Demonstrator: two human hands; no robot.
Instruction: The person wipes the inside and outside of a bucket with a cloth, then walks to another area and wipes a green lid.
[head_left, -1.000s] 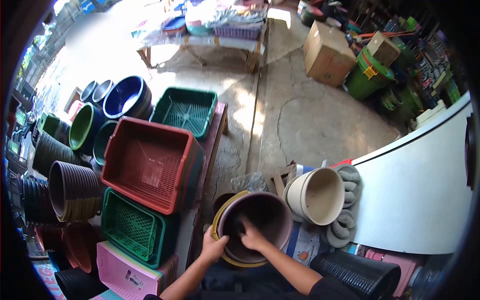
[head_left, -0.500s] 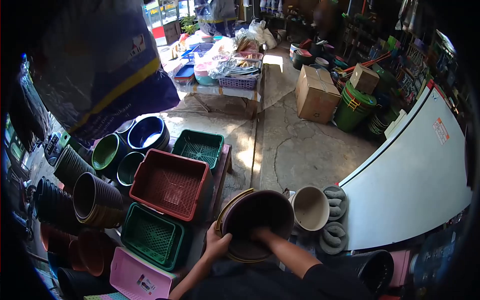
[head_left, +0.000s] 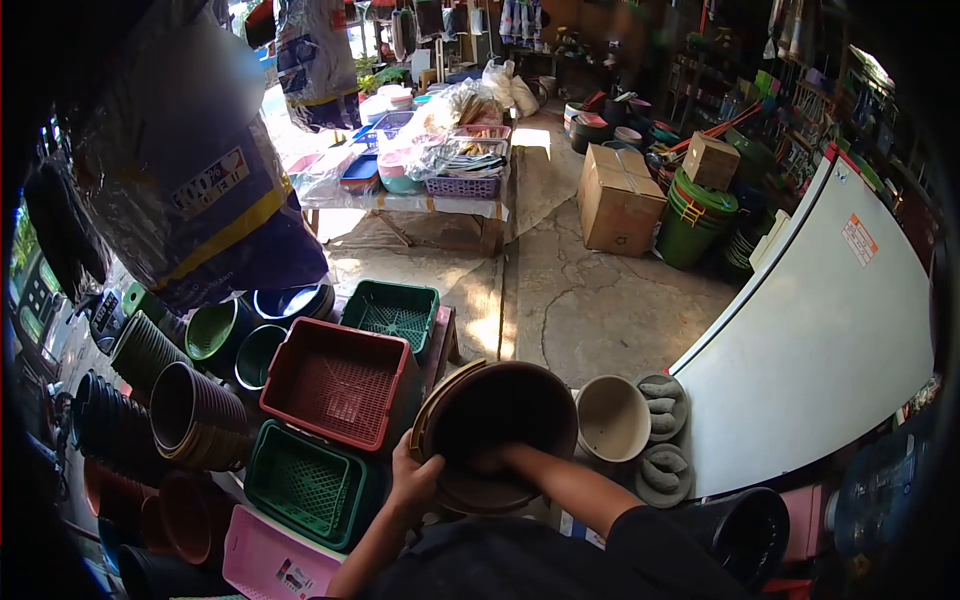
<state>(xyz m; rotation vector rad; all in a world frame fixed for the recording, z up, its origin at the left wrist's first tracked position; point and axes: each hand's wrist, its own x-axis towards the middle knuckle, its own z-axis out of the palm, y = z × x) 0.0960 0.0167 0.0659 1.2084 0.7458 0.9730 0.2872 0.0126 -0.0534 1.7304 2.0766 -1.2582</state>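
Observation:
A dark brown bucket (head_left: 548, 410) with a yellowish handle along its left rim is tilted so its mouth faces me. My left hand (head_left: 412, 480) grips the bucket's near left rim, thumb on the edge and fingers round the outside. Inside the bucket reaches my right hand (head_left: 488, 459), low by the inner wall, its fingers lost in shadow. Just right of the bucket stands a cream pot (head_left: 612, 418), with grey stone mortars (head_left: 664, 474) holding pestles beside it.
To the left are a red basket (head_left: 335, 375), green baskets (head_left: 300, 485), a pink basket (head_left: 270, 555) and stacked pots (head_left: 195, 410). A large white panel (head_left: 820, 350) stands at right. Farther off are a cardboard box (head_left: 615, 205) and a goods-laden table (head_left: 415, 205). Plastic packs (head_left: 220, 190) hang at upper left.
The bucket has shifted slightly left and up in view, with my left hand still on its rim. My right hand stays inside it. The camera view has turned a little.

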